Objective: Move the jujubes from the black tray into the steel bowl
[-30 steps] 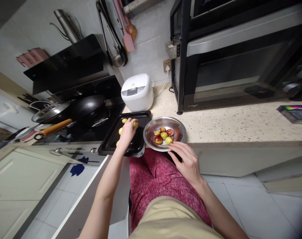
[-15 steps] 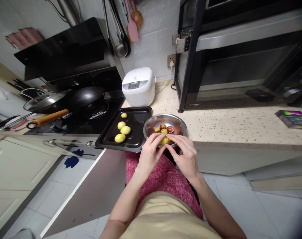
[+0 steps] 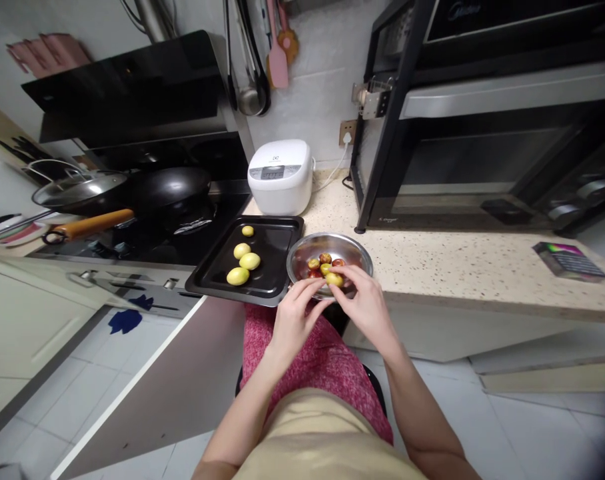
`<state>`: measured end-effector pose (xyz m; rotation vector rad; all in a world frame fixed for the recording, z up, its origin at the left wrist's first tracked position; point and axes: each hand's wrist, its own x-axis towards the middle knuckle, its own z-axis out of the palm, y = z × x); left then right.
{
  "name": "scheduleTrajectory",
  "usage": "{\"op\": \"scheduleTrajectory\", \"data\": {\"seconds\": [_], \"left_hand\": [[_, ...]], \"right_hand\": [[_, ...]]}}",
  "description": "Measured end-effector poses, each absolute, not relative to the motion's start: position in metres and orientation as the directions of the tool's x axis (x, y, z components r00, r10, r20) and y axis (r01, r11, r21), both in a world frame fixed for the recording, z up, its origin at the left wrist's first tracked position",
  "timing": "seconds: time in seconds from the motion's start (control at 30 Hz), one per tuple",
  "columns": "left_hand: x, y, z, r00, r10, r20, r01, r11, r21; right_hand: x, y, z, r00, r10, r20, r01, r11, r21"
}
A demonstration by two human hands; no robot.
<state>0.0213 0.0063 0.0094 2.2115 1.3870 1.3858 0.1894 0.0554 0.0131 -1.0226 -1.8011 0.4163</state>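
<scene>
Over the steel bowl (image 3: 358, 248), my right hand (image 3: 366, 303) pinches a small, rounded yellow fruit (image 3: 334, 280) between thumb and fingers. From the other side, the bent fingertips of my left hand (image 3: 295, 320) meet the left and lower edge of this fruit. Inside the bowl lie several small fruits, among them a reddish-brown mottled fruit (image 3: 325, 258) and a yellowish fruit (image 3: 313, 264); my fingers cover part of them. Left of the bowl is a black baking tray (image 3: 272, 257) with several smooth yellow oval fruits, the largest being the front yellow fruit (image 3: 237, 276).
A white rice cooker (image 3: 281, 177) stands behind the tray. On the stove to the left sit a lidded pan (image 3: 80, 189) and a dark wok (image 3: 170, 187). An oven (image 3: 472, 153) fills the right side, with a small dark box (image 3: 568, 260) before it. A cabinet door (image 3: 147, 393) hangs open below.
The view has shifted slightly. My left fingers have drawn a little left of the fruit, so more of it shows in my right fingers. The tray's fruits stay in place.
</scene>
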Motion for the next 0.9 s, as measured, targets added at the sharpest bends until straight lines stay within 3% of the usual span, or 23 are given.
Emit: {"op": "scheduleTrajectory", "data": {"seconds": [0.43,0.9], "left_hand": [[0.018,0.009,-0.002,0.163,0.704,0.691,0.639,-0.609,0.470],[0.018,0.009,0.001,0.166,0.722,0.672,0.633,-0.601,0.489]], "right_hand": [[0.200,0.070,0.016,-0.324,0.801,0.504,0.499,0.597,-0.628],[0.194,0.087,0.019,-0.341,0.855,0.391,0.668,0.513,-0.539]]}}
